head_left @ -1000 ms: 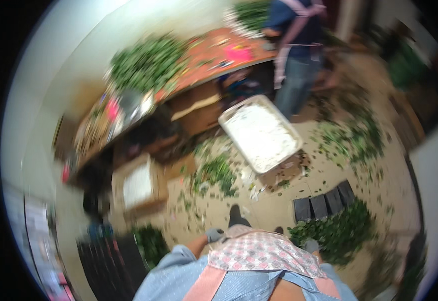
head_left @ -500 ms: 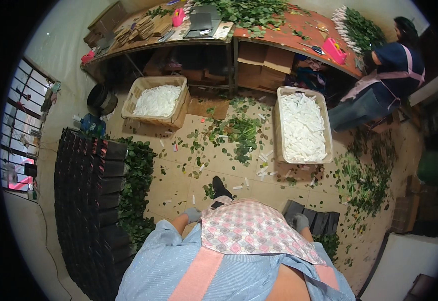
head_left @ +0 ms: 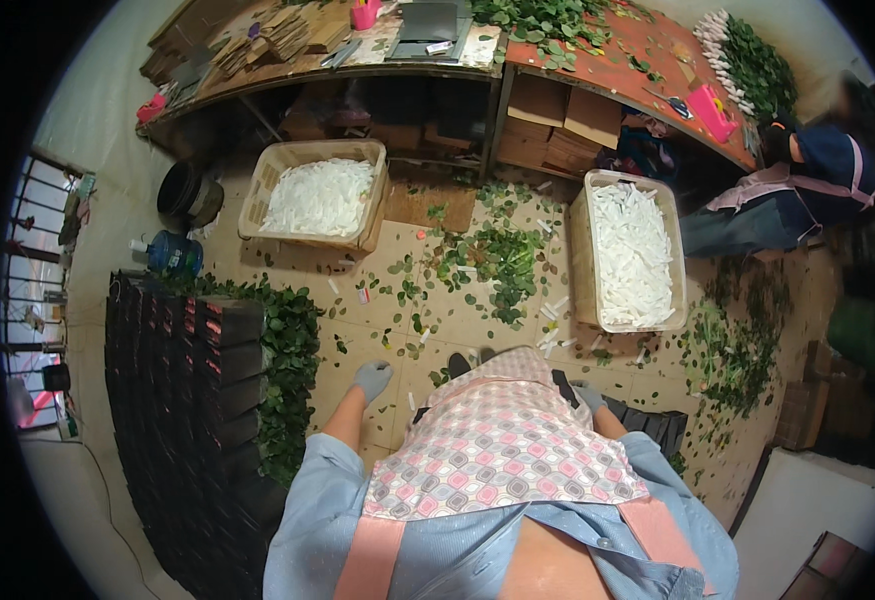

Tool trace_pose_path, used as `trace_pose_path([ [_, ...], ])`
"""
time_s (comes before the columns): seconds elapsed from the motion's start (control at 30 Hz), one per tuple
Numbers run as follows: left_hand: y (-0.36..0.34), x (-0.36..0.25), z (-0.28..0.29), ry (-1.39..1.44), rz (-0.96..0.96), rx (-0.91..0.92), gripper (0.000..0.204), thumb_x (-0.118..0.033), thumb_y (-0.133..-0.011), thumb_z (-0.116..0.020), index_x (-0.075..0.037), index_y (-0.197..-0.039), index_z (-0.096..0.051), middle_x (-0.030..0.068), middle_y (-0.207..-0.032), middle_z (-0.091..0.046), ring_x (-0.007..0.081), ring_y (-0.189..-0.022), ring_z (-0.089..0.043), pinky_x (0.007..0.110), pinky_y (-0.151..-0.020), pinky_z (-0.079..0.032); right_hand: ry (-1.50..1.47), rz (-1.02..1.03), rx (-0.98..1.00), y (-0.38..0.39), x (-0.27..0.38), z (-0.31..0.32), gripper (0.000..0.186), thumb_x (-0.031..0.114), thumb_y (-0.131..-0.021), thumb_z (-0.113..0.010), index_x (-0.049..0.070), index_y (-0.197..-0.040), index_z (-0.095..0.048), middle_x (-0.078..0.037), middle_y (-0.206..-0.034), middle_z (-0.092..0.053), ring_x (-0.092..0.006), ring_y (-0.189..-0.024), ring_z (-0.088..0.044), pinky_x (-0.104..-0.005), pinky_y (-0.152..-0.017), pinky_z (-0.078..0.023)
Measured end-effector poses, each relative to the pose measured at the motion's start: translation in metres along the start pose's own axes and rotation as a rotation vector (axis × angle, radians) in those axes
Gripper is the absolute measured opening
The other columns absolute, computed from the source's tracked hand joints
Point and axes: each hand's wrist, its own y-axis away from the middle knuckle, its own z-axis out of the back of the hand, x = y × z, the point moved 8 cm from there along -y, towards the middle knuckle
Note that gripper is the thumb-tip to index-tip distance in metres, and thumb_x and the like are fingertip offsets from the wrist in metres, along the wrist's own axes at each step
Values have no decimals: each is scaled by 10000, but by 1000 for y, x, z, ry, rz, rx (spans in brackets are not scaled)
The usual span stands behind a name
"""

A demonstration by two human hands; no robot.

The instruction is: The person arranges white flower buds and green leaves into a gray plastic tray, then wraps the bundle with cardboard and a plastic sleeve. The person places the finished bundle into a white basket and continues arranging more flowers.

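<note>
My left hand (head_left: 372, 379), in a grey glove, hangs out from my side above the tiled floor, its fingers loosely bent with nothing seen in them. On the other side, my right hand (head_left: 588, 397), also gloved in grey, is partly covered by the edge of my patterned apron (head_left: 502, 430); its fingers are hidden. Nearest to it is a short row of black sleeves (head_left: 657, 428) on the floor. A long stack of black sleeves (head_left: 182, 390) with green leafy stems (head_left: 289, 375) stands to my left.
Two crates, one left (head_left: 255, 190) and one right (head_left: 585, 255), hold white pieces. Loose leaves (head_left: 502, 265) litter the floor. Ahead stand a cluttered wooden table (head_left: 347, 62) and a red-topped table (head_left: 597, 75). Another person (head_left: 807, 190) works at the right. A blue water jug (head_left: 174, 253) sits left.
I have straightened and shifted. My left hand has moved out from the apron, and my right hand has come away from the black sleeves, now mostly behind the apron. Both feet now show.
</note>
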Motion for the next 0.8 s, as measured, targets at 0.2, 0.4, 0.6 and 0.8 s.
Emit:
trace_pose_path([
  [0.2,-9,28,-10,166,196,10,474,-375,-940,-636,-42,-1268,-712,214,-1084,-766,340,-1032,-739,441,-896,-569,-266,-109,74,-39,79,-4,392,233,-882,-796,-2,-1188,-730,-113,-1038,-762,-206,-907,-695,-338,-819,-563],
  [0.4,12,61,-20,-166,258,229,456,-373,-977,-594,-38,-1264,-708,209,-1069,-756,333,-959,-729,450,-835,-565,187,33,89,-160,135,-11,501,385,-833,-797,-6,-1144,-763,-187,-1079,-782,-273,-965,-745,-390,-865,-564],
  [0.6,-31,-40,-1,-37,295,142,435,-328,-986,-609,-20,-1280,-700,184,-1056,-758,290,-938,-723,413,-824,-564,252,67,18,-235,204,67,406,397,-870,-688,36,-1026,-789,-223,-1093,-763,-378,-1056,-738,-436,-904,-564],
  [0.8,-130,-221,68,254,134,-81,417,-284,-995,-625,-2,-1295,-692,159,-1043,-760,248,-917,-717,376,-813,-563,-154,-29,-20,-283,303,150,155,122,-873,-631,12,-939,-716,-113,-724,-671,-230,-570,-624,-374,-506,-504],
])
